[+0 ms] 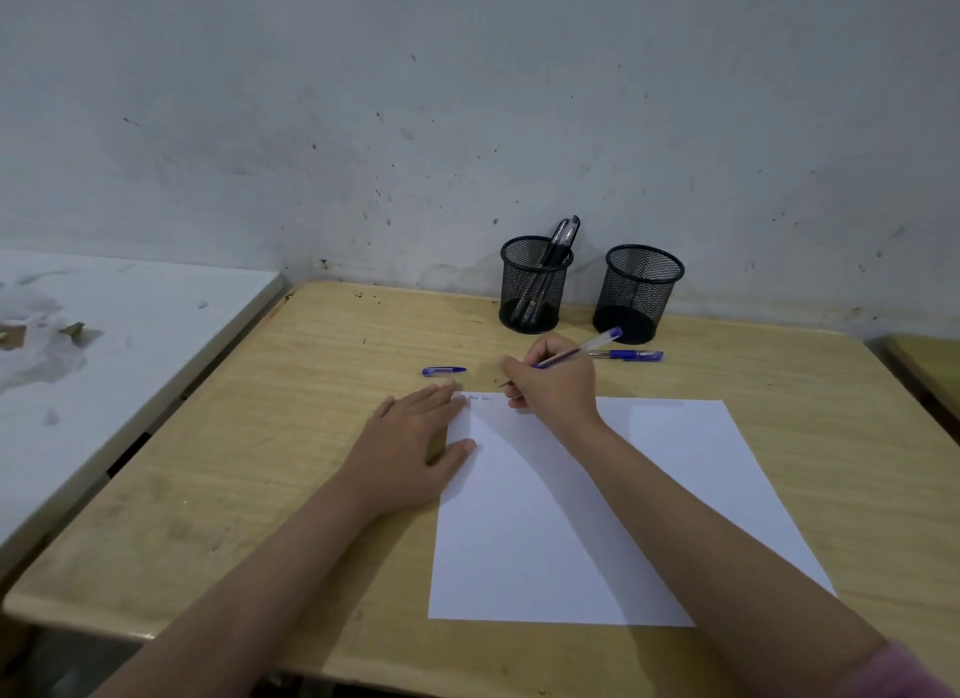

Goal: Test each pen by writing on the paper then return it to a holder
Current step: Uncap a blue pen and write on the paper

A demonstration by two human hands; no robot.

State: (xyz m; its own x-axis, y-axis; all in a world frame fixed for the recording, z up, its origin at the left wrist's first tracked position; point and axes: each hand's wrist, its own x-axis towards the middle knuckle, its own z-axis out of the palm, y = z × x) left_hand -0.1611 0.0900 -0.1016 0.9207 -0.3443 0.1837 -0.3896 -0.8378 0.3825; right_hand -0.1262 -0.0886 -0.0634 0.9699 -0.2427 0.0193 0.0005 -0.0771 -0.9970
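From the head camera, a slim blue pen with a clear barrel sits in the right hand, whose fingers and thumb are curled round its lower part in a writing grip. Its dark tip points down toward about eight o'clock, at the top edge of the white sheet of paper; whether the tip touches the sheet I cannot tell. The blue back end slants up toward two o'clock, in front of the empty black wire-mesh holder. A few small blue marks lie on the paper's top left corner, just left of the tip.

The left hand lies flat, fingers straight and together, pressing the paper's left edge, thumb on the sheet.

On the pale wooden desk, a loose blue pen cap lies at about eleven o'clock of the paper, just beyond the left fingertips. A capped blue pen lies flat at the empty holder's foot, partly behind the right hand. A second black mesh holder, left of the first, has several dark pens leaning in it. Both holders stand by the scuffed grey wall. At nine o'clock is a white table with torn scraps.
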